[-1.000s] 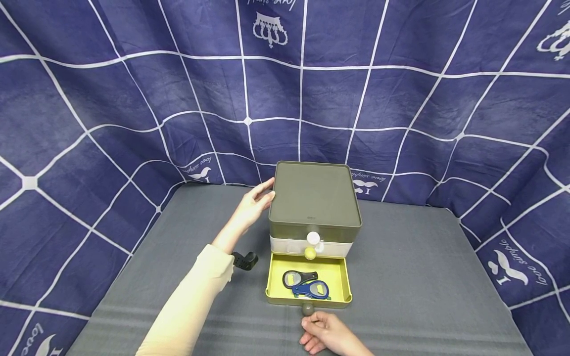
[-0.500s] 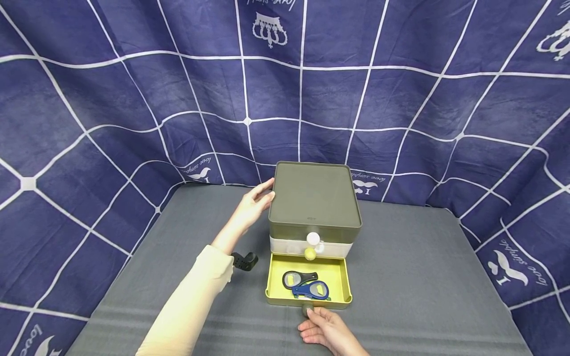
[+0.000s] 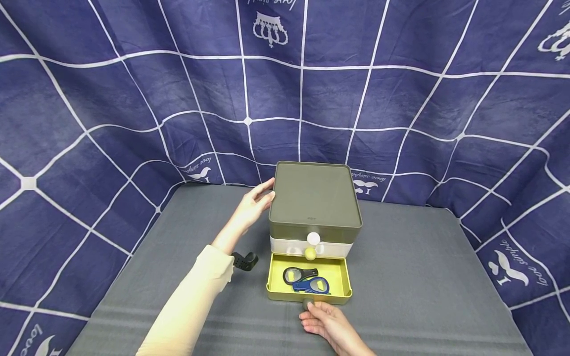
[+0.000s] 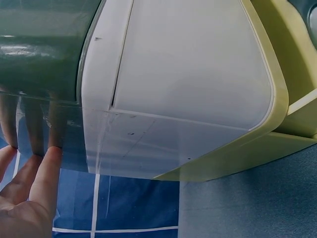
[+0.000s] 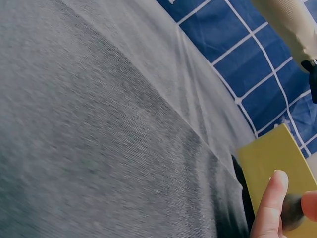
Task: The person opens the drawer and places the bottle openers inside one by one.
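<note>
A drawer box [image 3: 316,193] with a dark olive top, a white middle tier and a yellow lower drawer [image 3: 338,277] stands on the table. My left hand [image 3: 250,208] lies against its left side, straight fingertips touching the dark wall in the left wrist view. At the front, my right hand [image 3: 330,324] holds the pulled-out drawer's dark round knob [image 5: 292,212] between thumb and finger. Inside lie a black-handled tool [image 3: 308,272] and a blue-handled tool [image 3: 307,286], probably bottle openers, overlapping. Something beneath them is mostly hidden.
A white knob [image 3: 313,239] and a yellow knob [image 3: 310,253] stick out from the upper tiers. A black perforated strap end [image 3: 246,261] shows beside the left sleeve. Grey cloth [image 3: 418,277] covers the table, and a blue checked curtain [image 3: 401,99] hangs behind.
My right thumb has come onto the dark knob. The yellow drawer has slid slightly inward, its tools moving with it. My left hand has stayed in place.
</note>
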### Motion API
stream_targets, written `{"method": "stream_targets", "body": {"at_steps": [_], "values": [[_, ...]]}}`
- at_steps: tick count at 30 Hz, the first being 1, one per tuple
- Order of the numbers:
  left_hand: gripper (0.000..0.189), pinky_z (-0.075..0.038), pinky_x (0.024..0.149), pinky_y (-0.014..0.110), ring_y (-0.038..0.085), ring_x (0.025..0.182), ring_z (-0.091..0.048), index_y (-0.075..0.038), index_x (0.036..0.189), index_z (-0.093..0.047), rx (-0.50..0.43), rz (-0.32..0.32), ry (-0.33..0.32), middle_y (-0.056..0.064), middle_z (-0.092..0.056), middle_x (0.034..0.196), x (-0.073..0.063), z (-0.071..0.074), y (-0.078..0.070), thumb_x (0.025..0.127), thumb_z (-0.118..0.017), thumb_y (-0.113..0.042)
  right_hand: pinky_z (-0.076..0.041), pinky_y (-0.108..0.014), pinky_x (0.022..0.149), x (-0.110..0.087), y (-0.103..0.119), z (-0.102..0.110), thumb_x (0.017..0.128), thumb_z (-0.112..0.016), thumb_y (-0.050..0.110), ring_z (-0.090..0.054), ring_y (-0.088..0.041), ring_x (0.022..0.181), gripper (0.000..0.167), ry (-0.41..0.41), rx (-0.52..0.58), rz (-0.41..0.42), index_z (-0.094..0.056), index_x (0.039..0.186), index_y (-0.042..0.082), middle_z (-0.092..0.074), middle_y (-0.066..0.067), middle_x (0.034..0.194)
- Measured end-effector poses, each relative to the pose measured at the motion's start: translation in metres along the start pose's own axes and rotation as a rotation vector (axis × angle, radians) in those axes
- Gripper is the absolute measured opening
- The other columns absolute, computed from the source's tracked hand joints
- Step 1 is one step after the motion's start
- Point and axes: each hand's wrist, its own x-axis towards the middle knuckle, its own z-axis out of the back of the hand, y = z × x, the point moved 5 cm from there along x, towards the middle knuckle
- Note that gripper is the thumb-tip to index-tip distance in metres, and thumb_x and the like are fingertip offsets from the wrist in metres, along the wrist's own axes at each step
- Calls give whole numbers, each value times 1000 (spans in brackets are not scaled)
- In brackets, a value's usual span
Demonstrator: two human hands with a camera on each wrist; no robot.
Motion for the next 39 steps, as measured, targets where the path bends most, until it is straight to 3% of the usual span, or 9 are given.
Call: {"method": "stream_targets", "body": {"at_steps": [23,39], "values": [[51,-40,114,48,34,140,-43,-8,152,-37,8,8,6,10,-36,158,-1,-1,-3,103,-50,-14,-59,-19,75,61,37,17,103,-50,17,-68,-5,78,36,-118,-38,86,-47,119,-16,-70,0,85],[50,-40,114,46,34,140,-43,-7,152,-37,10,7,3,10,-35,159,-1,-2,-3,104,-49,-13,-58,-18,76,69,41,23,103,-51,18,-68,-4,79,38,-95,-62,91,-49,119,-17,-71,-1,87]]}}
